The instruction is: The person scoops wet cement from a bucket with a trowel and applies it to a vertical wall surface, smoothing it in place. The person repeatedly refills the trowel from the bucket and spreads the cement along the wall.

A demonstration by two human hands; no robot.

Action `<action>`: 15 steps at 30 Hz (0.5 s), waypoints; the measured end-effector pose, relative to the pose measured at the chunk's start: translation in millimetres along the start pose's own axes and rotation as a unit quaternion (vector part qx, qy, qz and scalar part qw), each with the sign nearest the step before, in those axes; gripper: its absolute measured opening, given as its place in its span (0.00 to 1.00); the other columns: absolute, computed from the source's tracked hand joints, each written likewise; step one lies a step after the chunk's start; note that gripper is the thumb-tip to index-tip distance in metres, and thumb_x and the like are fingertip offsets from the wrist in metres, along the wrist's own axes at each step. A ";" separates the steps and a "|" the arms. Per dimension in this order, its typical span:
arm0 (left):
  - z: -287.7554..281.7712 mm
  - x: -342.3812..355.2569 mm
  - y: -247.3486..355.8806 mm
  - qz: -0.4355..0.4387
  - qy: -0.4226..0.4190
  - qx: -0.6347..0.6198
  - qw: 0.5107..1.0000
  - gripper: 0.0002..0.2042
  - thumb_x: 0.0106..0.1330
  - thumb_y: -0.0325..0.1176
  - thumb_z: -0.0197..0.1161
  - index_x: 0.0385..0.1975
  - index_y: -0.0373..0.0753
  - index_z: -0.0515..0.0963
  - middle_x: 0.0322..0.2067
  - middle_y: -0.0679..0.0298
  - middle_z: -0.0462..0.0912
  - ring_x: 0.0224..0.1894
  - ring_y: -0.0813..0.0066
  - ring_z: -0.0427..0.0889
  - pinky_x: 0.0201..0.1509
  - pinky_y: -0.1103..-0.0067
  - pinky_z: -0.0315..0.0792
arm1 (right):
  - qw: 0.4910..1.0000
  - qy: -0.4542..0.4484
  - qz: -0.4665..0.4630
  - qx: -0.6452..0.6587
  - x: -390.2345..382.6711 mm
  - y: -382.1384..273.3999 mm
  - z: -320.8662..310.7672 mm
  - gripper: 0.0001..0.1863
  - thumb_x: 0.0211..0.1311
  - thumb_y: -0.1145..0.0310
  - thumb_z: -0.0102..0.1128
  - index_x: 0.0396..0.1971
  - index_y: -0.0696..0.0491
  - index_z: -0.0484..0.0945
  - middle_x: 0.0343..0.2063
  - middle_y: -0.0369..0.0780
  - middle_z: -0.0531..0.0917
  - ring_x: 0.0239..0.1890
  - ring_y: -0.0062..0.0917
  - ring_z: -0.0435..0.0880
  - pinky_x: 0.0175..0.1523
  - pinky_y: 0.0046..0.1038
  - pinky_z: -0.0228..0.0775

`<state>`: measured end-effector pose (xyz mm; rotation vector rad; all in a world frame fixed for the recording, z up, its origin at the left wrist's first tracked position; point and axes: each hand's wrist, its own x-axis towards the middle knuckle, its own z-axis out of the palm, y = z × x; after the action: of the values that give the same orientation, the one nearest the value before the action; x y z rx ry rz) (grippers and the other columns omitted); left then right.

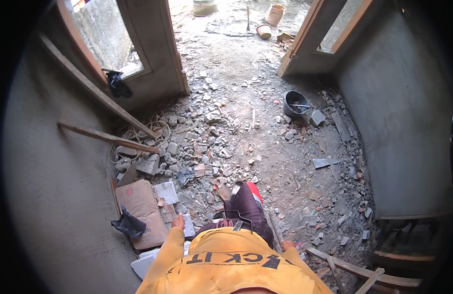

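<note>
My left hand (178, 221) hangs with its fingers loosely apart and nothing in it, over rubble beside a brown paper sack (138, 201) and pale tile pieces (165, 192). A dark crumpled piece of plastic (128, 223) rests on the sack. My right hand (287, 245) hangs at my right side with its fingers curled; whether anything is in it is hidden. Below, my dark-trousered leg (246, 210) shows under my yellow shirt.
Broken rubble (212, 122) covers much of the floor. Timber planks (99, 132) lean at left above coiled rope (160, 130). A black bucket (290, 105) stands at right. Ahead is a doorway with containers (274, 14) outside. Wooden pieces (363, 269) lie low at right.
</note>
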<state>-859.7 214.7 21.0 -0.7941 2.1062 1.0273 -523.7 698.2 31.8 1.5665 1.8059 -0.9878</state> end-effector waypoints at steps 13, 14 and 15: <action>73.0 131.8 223.0 -0.101 0.080 -0.148 0.981 0.32 0.62 0.61 0.43 0.25 0.31 0.76 0.20 0.57 0.78 0.18 0.66 0.77 0.21 0.73 0.71 | 0.951 0.023 -0.225 -0.209 239.3 -481.8 -132.6 0.27 0.53 0.46 0.48 0.37 0.56 0.79 0.41 0.52 0.77 0.48 0.42 0.75 0.53 0.39 0.65; 94.6 156.5 273.8 -0.043 0.033 -0.144 0.988 0.32 0.61 0.61 0.43 0.25 0.32 0.76 0.20 0.59 0.78 0.17 0.68 0.76 0.21 0.74 0.70 | 0.896 0.143 -0.377 -0.184 272.4 -518.6 -182.8 0.23 0.53 0.48 0.52 0.27 0.57 0.79 0.28 0.48 0.82 0.31 0.40 0.79 0.37 0.35 0.69; 84.2 169.9 306.7 -0.013 0.035 -0.147 0.988 0.32 0.61 0.62 0.43 0.26 0.32 0.77 0.19 0.61 0.78 0.17 0.70 0.76 0.20 0.74 0.69 | 0.939 0.091 -0.327 -0.046 218.3 -612.7 -203.6 0.23 0.53 0.49 0.52 0.29 0.57 0.79 0.30 0.48 0.81 0.33 0.38 0.80 0.40 0.34 0.69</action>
<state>-1165.9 401.2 -16.6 -1.0111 2.0217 1.3322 -1151.4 958.6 83.0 1.0267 2.5481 -1.0341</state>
